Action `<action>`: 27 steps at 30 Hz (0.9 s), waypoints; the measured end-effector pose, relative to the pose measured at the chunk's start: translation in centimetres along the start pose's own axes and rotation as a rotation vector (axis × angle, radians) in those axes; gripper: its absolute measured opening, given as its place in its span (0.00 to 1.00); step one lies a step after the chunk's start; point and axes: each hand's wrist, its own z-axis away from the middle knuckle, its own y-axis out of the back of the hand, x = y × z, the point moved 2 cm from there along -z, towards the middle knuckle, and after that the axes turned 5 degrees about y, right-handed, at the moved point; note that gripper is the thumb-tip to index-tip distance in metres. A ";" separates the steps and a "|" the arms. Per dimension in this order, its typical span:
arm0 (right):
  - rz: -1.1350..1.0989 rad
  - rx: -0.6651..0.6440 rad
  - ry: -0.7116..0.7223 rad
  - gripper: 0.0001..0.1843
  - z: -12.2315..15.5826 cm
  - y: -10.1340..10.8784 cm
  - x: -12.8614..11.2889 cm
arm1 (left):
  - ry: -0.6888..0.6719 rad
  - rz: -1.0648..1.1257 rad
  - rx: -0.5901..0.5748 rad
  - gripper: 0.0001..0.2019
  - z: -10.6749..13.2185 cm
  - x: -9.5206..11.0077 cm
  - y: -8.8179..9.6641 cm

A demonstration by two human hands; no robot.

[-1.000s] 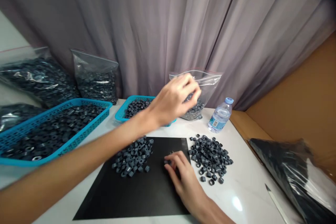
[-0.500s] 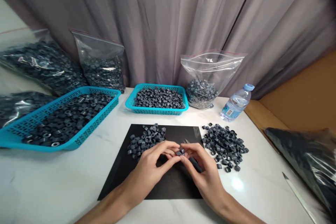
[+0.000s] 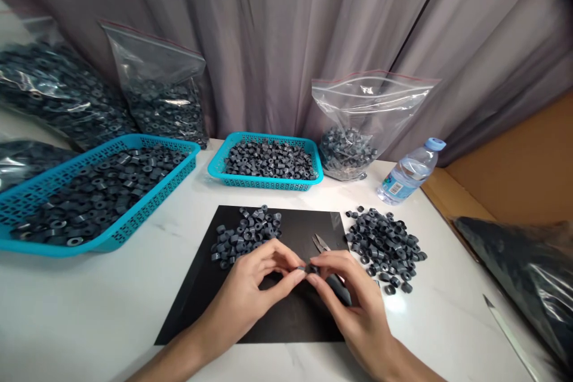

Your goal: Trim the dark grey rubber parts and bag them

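Note:
Over the black mat (image 3: 277, 322), my hands meet fingertip to fingertip. My left hand (image 3: 257, 277) pinches a small dark grey piece (image 3: 301, 268). Between the thumb and forefinger of my right hand (image 3: 353, 286) is a small dark grey plastic ring (image 3: 314, 269), mostly covered by the fingers. A pair of pliers (image 3: 321, 243) with dark handles lies under my right hand, jaws pointing away from me. One heap of grey rings (image 3: 244, 236) lies on the mat's far left part. Another heap of rings (image 3: 385, 248) is on the white table, right of the mat.
Two blue baskets (image 3: 268, 183) (image 3: 152, 209) full of rings stand behind and to the left. Filled zip bags (image 3: 165, 101) (image 3: 349, 152) lean by the curtain. A water bottle (image 3: 407, 176), a knife-like blade (image 3: 510, 334) and a dark bag (image 3: 514, 268) are at right.
The fingertips have shifted, and the dark piece between them now shows as two parts, one in each hand. More of the pliers is visible. The whole view has moved slightly.

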 end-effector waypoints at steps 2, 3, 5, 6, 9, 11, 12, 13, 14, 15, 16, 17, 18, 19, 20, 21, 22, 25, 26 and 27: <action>0.054 0.009 0.059 0.13 0.0 0.1 -0.1 | -0.005 0.016 0.020 0.03 0.0 -0.1 0.2; 0.070 0.013 0.070 0.13 0.1 0.1 -0.1 | -0.012 0.016 0.030 0.03 0.0 0.0 0.3; 0.087 0.025 0.056 0.14 0.2 0.1 0.1 | -0.033 -0.001 0.048 0.03 0.1 0.1 0.4; 0.094 0.032 0.046 0.15 0.2 0.2 0.1 | -0.045 -0.015 0.056 0.03 0.1 0.2 0.4; 0.131 0.037 0.076 0.18 0.3 0.2 0.2 | -0.080 -0.060 0.070 0.05 0.2 0.4 0.6; 0.150 0.022 0.130 0.20 0.3 0.3 0.0 | -0.082 -0.090 0.068 0.06 0.3 0.4 0.7; 0.154 0.012 0.153 0.21 0.2 0.3 -0.1 | -0.075 -0.105 0.067 0.07 0.4 0.4 0.8; 0.154 0.003 0.168 0.22 0.2 0.3 -0.2 | -0.064 -0.116 0.068 0.06 0.4 0.3 0.9; 0.154 -0.006 0.176 0.23 0.2 0.3 -0.3 | -0.049 -0.121 0.070 0.06 0.5 0.2 0.9; 0.157 -0.010 0.179 0.23 0.2 0.3 -0.3 | -0.034 -0.112 0.075 0.06 0.5 0.2 0.9; 0.163 -0.009 0.177 0.22 0.2 0.3 -0.4 | -0.015 -0.084 0.082 0.05 0.6 0.2 0.9; 0.172 -0.002 0.173 0.22 0.2 0.3 -0.4 | 0.013 -0.039 0.089 0.06 0.6 0.2 0.8; 0.182 0.010 0.165 0.21 0.2 0.3 -0.4 | 0.043 0.015 0.091 0.07 0.7 0.2 0.6; 0.190 0.025 0.154 0.19 0.2 0.3 -0.4 | 0.076 0.067 0.091 0.08 0.8 0.2 0.4; 0.195 0.040 0.143 0.18 0.2 0.3 -0.3 | 0.107 0.108 0.087 0.10 0.8 0.3 0.2; 0.195 0.052 0.132 0.17 0.2 0.3 -0.3 | 0.129 0.135 0.081 0.10 0.9 0.4 0.0; 0.193 0.061 0.123 0.16 0.2 0.3 -0.3 | 0.139 0.147 0.071 0.10 1.0 0.4 -0.3; 0.180 0.063 0.118 0.15 0.2 0.4 -0.3 | 0.122 0.142 0.059 0.07 1.1 0.4 -0.7; 0.175 0.059 0.122 0.15 0.2 0.4 -0.3 | 0.110 0.139 0.061 0.06 1.1 0.4 -0.7; 0.171 0.055 0.129 0.15 0.2 0.4 -0.3 | 0.097 0.131 0.068 0.06 1.1 0.2 -0.7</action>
